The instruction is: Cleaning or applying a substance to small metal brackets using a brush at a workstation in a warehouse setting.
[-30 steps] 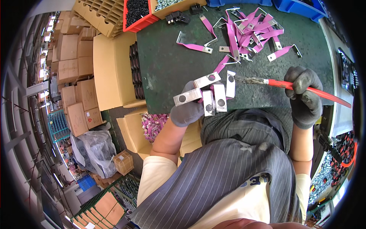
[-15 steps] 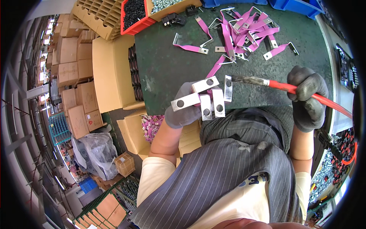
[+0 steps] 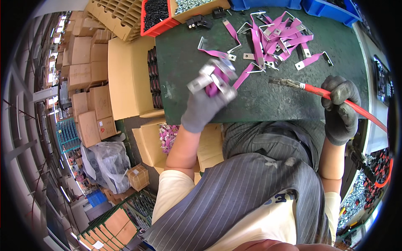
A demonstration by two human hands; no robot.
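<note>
My left hand point(image 3: 204, 109), in a grey glove, grips a bunch of purple-sleeved metal strips point(image 3: 213, 77) with silver ends, held blurred over the green mat point(image 3: 188, 67). My right hand point(image 3: 341, 109), in a dark glove, is closed around a red-handled tool point(image 3: 322, 93) whose dark metal tip point(image 3: 281, 81) points left and lies low over the mat. A loose heap of the same purple strips point(image 3: 276, 39) lies farther back on the mat, apart from both hands.
A red bin of black parts point(image 3: 157, 14), a tan box of silver screws point(image 3: 197, 6) and blue bins point(image 3: 331, 7) line the back edge. A large carton point(image 3: 125, 79) stands left of the bench. A box of purple pieces point(image 3: 167, 136) sits below. Stacked cartons point(image 3: 88, 83) fill the left.
My left hand swung the strips up and to the left, bunching them from a fanned spread. The tool tip separated from the strips, now well to their right. The camera view shifted.
</note>
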